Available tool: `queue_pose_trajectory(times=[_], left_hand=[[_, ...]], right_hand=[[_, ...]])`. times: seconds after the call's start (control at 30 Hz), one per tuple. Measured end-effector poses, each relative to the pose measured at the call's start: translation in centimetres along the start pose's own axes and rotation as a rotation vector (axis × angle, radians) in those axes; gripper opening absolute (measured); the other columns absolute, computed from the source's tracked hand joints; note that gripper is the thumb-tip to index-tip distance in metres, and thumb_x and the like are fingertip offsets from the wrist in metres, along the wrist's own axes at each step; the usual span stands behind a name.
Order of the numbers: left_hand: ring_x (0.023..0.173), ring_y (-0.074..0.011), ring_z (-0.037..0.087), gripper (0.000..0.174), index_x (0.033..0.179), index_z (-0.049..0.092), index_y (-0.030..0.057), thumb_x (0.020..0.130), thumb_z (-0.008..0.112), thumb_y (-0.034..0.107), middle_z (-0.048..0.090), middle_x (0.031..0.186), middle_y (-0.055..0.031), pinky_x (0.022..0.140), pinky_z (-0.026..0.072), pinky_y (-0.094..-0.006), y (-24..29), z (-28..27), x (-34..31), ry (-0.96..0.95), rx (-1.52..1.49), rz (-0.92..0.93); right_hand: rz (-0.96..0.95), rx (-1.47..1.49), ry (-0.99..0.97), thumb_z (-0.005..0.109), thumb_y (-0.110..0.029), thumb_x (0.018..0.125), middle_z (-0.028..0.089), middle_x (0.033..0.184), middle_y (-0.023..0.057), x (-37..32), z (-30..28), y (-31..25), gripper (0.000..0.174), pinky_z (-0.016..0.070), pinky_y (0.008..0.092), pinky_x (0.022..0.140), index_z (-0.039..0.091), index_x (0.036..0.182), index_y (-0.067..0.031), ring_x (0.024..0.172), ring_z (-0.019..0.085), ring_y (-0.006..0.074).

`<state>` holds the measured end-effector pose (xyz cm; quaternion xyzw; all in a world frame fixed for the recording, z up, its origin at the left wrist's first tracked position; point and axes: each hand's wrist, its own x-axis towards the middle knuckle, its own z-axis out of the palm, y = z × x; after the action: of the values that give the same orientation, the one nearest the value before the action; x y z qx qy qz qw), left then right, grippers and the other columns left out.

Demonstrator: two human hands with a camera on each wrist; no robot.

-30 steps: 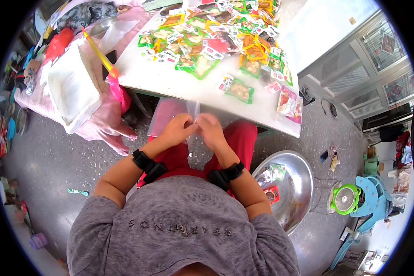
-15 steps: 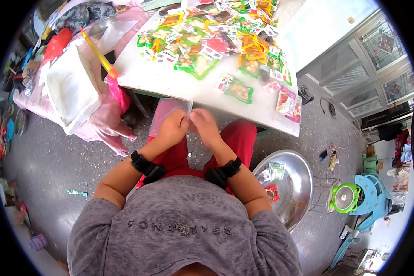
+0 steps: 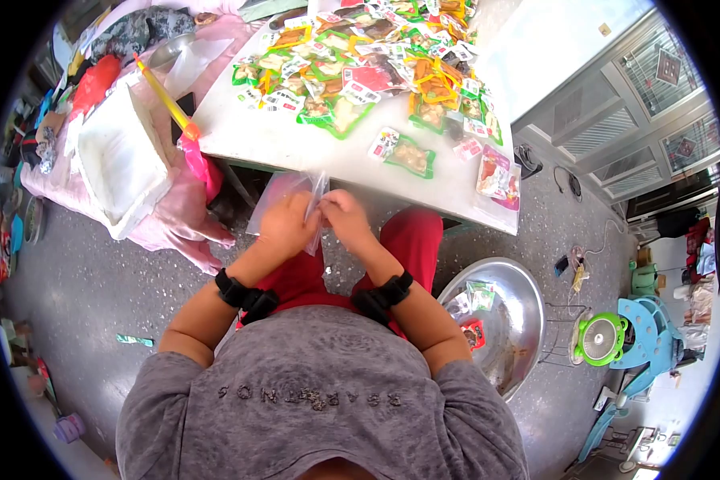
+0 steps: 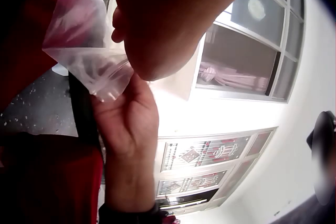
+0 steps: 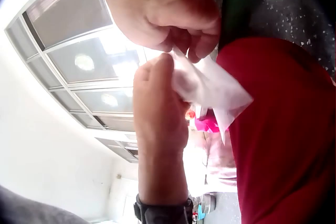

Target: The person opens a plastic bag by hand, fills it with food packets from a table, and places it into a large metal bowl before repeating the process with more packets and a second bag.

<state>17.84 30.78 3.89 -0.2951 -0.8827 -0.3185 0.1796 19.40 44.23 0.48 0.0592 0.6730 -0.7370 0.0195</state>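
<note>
Plastic bag (image 4: pixel 86 64) in all views, fan (image 3: pixel 602 339) head-only

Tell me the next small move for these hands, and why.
Probably part the clear plastic bag by easing the right hand away from the left hand: both hold it close together, and it looks creased, with no contents visible.

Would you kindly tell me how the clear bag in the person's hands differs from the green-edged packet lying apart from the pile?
The clear bag looks plain, while the green-edged packet shows pale contents and a label. The bag is held by the left hand and right hand; the packet lies on the table. Both are partly see-through.
</note>
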Motion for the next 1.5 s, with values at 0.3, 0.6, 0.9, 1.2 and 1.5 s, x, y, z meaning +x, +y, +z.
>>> queue_pose_trajectory(times=[0.3, 0.6, 0.9, 1.2, 1.5], left_hand=[[0.06, -0.0294, 0.049, 0.017, 0.08, 0.052, 0.0029, 0.062, 0.052, 0.004, 0.051, 0.069, -0.0118, 0.054, 0.0406, -0.0376, 0.2, -4.0, 1.4, 0.07, 0.16, 0.135], [0.058, -0.0251, 0.049, 0.02, 0.081, 0.053, 0.0043, 0.061, 0.053, 0.005, 0.048, 0.067, -0.0081, 0.053, 0.041, -0.0344, -0.9, -4.2, 7.2, 0.232, 0.341, 0.295], [0.067, -0.0301, 0.053, 0.01, 0.075, 0.048, 0.0056, 0.067, 0.048, 0.011, 0.051, 0.072, -0.0121, 0.056, 0.0435, -0.0397, -3.0, 6.0, 7.9, -0.107, 0.176, -0.051], [0.07, -0.0347, 0.051, 0.012, 0.078, 0.047, 0.0038, 0.072, 0.043, 0.013, 0.052, 0.074, -0.0168, 0.062, 0.041, -0.0432, -3.0, 8.5, 8.5, -0.177, 0.016, -0.158], [0.072, -0.033, 0.052, 0.012, 0.078, 0.047, 0.0043, 0.075, 0.041, 0.014, 0.054, 0.072, -0.0173, 0.062, 0.0404, -0.0408, -2.4, 8.9, 8.9, -0.211, -0.087, -0.191]], right_hand=[[-0.184, -0.122, 0.052, 0.05, -0.007, 0.075, 0.053, 0.069, 0.0059, 0.7, -0.2, -1.0, 0.007, 0.0411, 0.0245, 0.059, 0.051, 0.079, -0.0006, 0.064, 0.05, 0.0129], [-0.404, -0.751, 0.413, 0.049, -0.013, 0.074, 0.053, 0.083, 0.0137, 3.9, -6.6, -5.9, 0.017, 0.0418, 0.0349, 0.068, 0.049, 0.087, -0.0026, 0.078, 0.052, 0.028], [0.098, -1.235, 0.577, 0.051, -0.034, 0.069, 0.054, 0.095, 0.0148, 5.1, -14.9, -4.6, 0.046, 0.0332, 0.0489, 0.074, 0.045, 0.105, -0.0063, 0.091, 0.049, 0.0299], [-0.342, -0.74, 0.573, 0.055, -0.018, 0.07, 0.055, 0.081, 0.0107, 5.4, -13.1, -1.9, 0.024, 0.0409, 0.0307, 0.066, 0.052, 0.089, -0.0037, 0.075, 0.053, 0.0224], [-0.262, 0.204, 0.652, 0.053, -0.001, 0.071, 0.049, 0.066, 0.0004, 1.8, -12.3, -2.6, 0.007, 0.039, 0.0182, 0.051, 0.05, 0.076, -0.003, 0.058, 0.045, 0.0064]])
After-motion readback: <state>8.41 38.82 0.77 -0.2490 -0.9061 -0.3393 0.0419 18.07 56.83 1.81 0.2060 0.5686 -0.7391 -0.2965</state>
